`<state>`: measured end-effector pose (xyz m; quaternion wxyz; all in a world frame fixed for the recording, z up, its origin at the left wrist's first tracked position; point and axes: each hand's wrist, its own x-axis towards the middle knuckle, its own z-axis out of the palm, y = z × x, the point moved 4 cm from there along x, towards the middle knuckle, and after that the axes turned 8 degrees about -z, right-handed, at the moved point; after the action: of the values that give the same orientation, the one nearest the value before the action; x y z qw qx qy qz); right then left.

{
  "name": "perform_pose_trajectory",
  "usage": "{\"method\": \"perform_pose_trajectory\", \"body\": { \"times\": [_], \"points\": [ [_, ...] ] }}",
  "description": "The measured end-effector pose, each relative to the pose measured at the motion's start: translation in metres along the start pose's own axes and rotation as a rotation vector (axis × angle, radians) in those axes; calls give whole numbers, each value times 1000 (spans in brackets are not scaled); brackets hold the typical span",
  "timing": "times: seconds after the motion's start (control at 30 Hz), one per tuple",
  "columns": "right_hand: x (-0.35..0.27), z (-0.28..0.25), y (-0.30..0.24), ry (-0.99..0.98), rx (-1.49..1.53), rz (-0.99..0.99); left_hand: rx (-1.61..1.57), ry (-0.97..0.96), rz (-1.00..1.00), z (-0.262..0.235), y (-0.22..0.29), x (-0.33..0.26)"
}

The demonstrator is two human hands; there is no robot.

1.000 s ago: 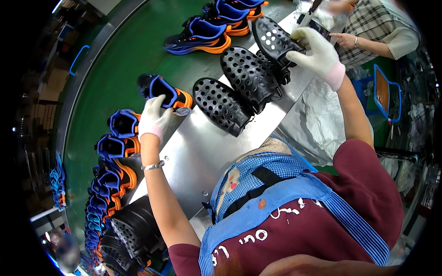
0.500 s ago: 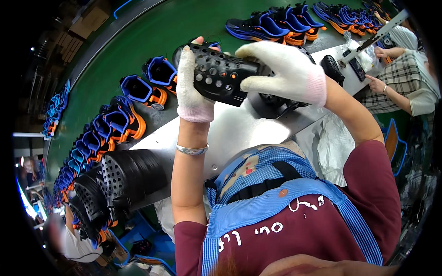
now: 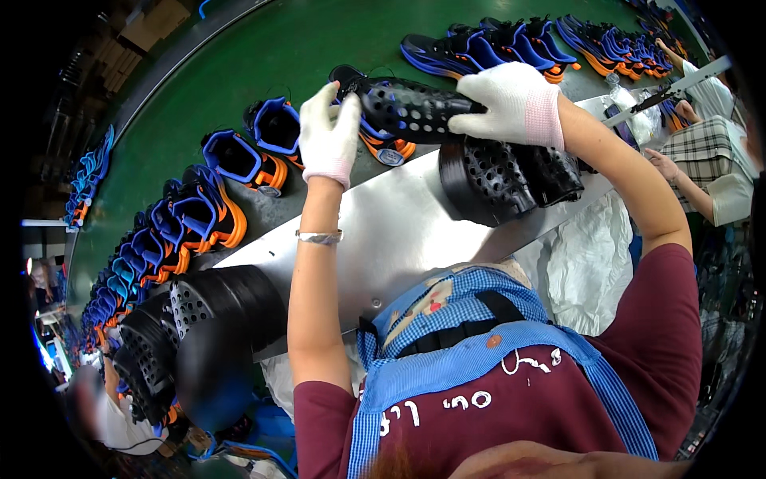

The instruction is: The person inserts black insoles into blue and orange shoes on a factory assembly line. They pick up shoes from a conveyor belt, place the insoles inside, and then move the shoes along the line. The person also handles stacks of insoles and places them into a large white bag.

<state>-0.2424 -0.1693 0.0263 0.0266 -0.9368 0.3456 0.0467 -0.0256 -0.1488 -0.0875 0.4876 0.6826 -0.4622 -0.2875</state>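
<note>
Few such things show. Brown cardboard boxes sit stacked beyond the far edge of the green belt, at the upper left. Crumpled white plastic bags hang off the near edge of the counter, at the right. No labels, signs or screens can be made out.

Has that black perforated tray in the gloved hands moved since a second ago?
Yes. The black perforated tray has been lifted off the metal table and now sits out over the green conveyor belt, held between left hand and right hand.
</note>
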Motion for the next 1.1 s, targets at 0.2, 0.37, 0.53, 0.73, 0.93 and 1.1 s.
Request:
{"method": "perform_pose_trajectory", "body": {
  "times": [0.2,0.37,0.53,0.73,0.93,1.1],
  "points": [
    [29,13,14,-143,71,-109,362,-165,288,34,-39,35],
    [68,21,31,-367,232,-55,253,-112,199,24,-34,69],
    [108,27,24,-408,112,-41,350,-156,49,24,-53,93],
    [134,63,15,-358,64,46,400,-169,-39,27,-50,97],
    [146,98,-23,-434,-145,-21,174,-78,17,20,-43,73],
    [182,118,-21,-418,-183,-21,185,72,339,19,-22,6]
  ]
}}
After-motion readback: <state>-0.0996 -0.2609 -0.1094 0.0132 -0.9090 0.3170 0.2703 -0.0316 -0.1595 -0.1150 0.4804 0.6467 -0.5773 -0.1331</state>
